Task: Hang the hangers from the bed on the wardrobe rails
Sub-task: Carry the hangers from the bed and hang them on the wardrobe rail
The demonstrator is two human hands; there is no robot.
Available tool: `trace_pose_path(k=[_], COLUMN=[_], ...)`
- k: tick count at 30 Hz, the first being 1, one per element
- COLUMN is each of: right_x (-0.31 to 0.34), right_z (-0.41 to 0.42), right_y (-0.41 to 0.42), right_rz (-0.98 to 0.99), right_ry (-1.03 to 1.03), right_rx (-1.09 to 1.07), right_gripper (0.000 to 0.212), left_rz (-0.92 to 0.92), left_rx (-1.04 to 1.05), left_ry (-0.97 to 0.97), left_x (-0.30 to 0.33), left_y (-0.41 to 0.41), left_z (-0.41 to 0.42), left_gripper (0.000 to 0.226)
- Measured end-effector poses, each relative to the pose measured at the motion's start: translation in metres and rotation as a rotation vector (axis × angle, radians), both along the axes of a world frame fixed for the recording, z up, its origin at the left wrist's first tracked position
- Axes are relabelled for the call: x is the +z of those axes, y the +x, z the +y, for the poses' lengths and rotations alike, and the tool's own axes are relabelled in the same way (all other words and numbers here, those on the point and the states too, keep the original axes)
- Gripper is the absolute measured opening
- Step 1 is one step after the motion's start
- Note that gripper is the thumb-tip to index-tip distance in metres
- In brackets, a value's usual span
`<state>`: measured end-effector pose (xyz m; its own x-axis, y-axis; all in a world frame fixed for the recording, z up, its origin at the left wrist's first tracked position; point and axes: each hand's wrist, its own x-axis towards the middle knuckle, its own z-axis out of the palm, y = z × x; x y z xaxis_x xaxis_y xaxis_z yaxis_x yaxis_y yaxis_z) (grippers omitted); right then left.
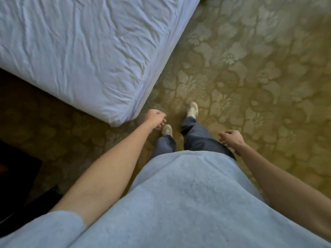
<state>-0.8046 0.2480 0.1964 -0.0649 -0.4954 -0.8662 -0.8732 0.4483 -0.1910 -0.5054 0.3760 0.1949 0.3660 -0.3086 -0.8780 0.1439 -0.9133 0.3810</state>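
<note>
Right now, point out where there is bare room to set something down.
The wrinkled sheet of the bed is bare in all that shows, out to its corner. The carpet beyond the right hand is wide and free. Tighter: the strip between the bed's near edge and the dark furniture, and the gap between the bed corner and the left hand.

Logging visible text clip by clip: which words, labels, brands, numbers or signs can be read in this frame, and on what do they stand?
None can be read.
The bed, the patterned carpet and the shirt carry no writing.
The shoes are too small and blurred to show any brand mark.
</note>
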Motion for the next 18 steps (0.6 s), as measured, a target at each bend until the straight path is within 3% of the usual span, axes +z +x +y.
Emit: trace_pose_path(k=[5,8,12,18], right_x=[0.0,-0.001,0.0,0.005], right_z=[-0.065,-0.123,-0.221,-0.38], right_y=[-0.038,-0.027,0.034,0.189], right_rz=[0.15,0.169,0.091,-0.139], right_ry=[0.11,0.159,0.135,0.029], right_rx=[-0.185,-0.19,-0.189,-0.071], right_gripper=[0.015,0.022,0.02,0.014], left_rz=[-0.046,-0.067,-0.051,-0.039], left_rx=[-0.135,-0.176,-0.163,-0.041], left_ry=[-0.136,-0.13,-0.019,0.125], left_x=[0.009,0.011,0.018,0.012], left_y=[0.049,0.072,0.097,0.151], left_z=[-0.181,-0.256,-0.304,-0.322], left_gripper=[0.017,0.017,0.018,0.02])
